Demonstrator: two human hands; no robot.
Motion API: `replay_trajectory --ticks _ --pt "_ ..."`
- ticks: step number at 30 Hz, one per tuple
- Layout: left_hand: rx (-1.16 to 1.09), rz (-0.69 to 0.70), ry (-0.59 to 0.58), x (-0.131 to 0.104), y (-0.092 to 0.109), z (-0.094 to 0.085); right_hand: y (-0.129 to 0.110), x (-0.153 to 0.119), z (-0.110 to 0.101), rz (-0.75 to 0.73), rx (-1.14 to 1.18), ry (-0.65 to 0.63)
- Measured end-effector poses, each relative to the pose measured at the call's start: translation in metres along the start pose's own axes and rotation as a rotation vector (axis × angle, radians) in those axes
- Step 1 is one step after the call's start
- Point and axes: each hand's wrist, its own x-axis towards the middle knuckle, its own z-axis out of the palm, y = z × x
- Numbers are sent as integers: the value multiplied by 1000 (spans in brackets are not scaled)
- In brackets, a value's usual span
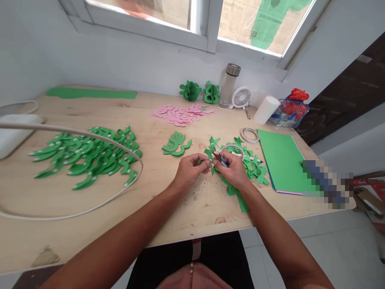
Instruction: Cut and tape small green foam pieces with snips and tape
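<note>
Near the middle of the table, my left hand pinches a piece of green paper. My right hand is closed around a small pair of scissors, whose blades point left toward that paper. Whether the blades touch the paper is too small to make out. Under and beyond my right hand lie loose green scraps. A small group of cut green shapes rests just beyond my left hand.
Left lies a large heap of green cut pieces, with a pale cable looping over it. Pink cutouts lie farther back. A tape roll and green sheets are right. A glass bottle and white fan stand by the wall.
</note>
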Motion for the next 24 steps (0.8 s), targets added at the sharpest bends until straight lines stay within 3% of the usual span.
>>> replay_trajectory --ticks 11,15,24 --pt "-60 -30 -137 -3 6 -2 -2 0 -2 -28 -23 43" --pt "-147 -64 -120 -2 7 -4 -4 0 -4 -12 -2 62" --pt "-34 -24 -141 -1 0 -1 -8 0 -3 12 47 51"
